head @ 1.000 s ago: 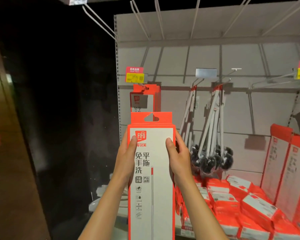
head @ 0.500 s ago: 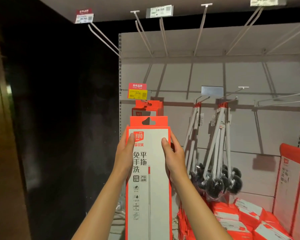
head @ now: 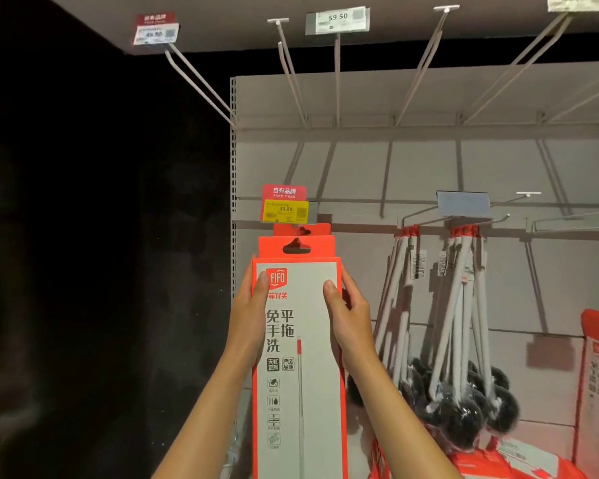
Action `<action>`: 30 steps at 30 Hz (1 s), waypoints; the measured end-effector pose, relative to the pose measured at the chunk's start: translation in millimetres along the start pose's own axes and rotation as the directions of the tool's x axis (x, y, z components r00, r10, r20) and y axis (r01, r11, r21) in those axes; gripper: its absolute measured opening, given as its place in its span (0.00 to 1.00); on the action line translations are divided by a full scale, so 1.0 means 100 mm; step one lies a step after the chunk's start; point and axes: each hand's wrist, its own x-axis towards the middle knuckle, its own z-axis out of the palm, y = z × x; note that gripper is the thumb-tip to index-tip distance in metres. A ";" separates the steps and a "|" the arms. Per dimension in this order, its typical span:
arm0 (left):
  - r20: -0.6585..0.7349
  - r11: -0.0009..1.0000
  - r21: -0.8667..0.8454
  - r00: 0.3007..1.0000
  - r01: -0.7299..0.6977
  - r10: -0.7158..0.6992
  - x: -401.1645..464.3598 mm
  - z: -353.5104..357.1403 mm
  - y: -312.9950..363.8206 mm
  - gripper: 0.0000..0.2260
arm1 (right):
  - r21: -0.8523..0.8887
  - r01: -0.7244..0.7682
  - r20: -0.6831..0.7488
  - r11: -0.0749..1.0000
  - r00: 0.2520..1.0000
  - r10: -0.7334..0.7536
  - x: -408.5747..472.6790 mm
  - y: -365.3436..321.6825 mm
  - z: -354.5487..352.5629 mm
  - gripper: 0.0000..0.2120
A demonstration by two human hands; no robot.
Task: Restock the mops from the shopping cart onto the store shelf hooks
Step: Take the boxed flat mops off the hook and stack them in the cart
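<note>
The mop box [head: 300, 357] is bright orange-red round its edges and hang tab, with a pale grey front panel carrying an orange-red logo, dark grey characters and small grey icons, and a thin grey mop handle drawn with a red tip. The price tag [head: 285, 205] above it is red on top with white characters and yellow below, set against the light grey shelf back panel [head: 412, 167] and its pale metal hooks [head: 336, 74]. The hanging brushes [head: 460, 340] have white handles, red bands at the top and black round heads, and the boxes below [head: 498, 464] are orange-red and white.
</note>
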 end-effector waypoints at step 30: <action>0.122 0.995 -0.100 0.992 -0.027 0.039 0.85 -0.17 -0.20 0.20 | -0.037 0.077 -0.046 0.996 0.996 -0.079 0.63 0.17 0.30 0.22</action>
